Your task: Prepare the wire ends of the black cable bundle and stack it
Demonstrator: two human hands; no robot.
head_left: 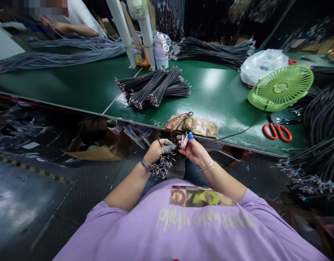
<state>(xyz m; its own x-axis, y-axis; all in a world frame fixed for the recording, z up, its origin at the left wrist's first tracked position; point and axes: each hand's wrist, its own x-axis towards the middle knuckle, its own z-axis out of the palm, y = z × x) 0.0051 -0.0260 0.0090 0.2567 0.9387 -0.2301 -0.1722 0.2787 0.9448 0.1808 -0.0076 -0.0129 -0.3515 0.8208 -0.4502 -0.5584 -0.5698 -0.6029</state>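
My left hand [160,149] is closed around a bundle of short dark cables [163,166], whose stripped red, white and black wire ends fan out below it. Grey coverings sit on some of its fingers. Close beside it, my right hand [194,150] is pinched, with a blue cover on the thumb tip. Between its fingers is a small pale pink, clip-like piece [184,141]; its exact kind is unclear. Just beyond both hands, a taped brown block [201,126] lies at the table edge, with red and black wires [178,119] by it.
Tied bundles of black cables [158,87] lie on the green table [218,85]. To the right are a green fan [281,88], orange-handled scissors [277,132] and a plastic bag [262,67]. A bottle [161,50] stands by the post. Another person [80,20] works at the far left.
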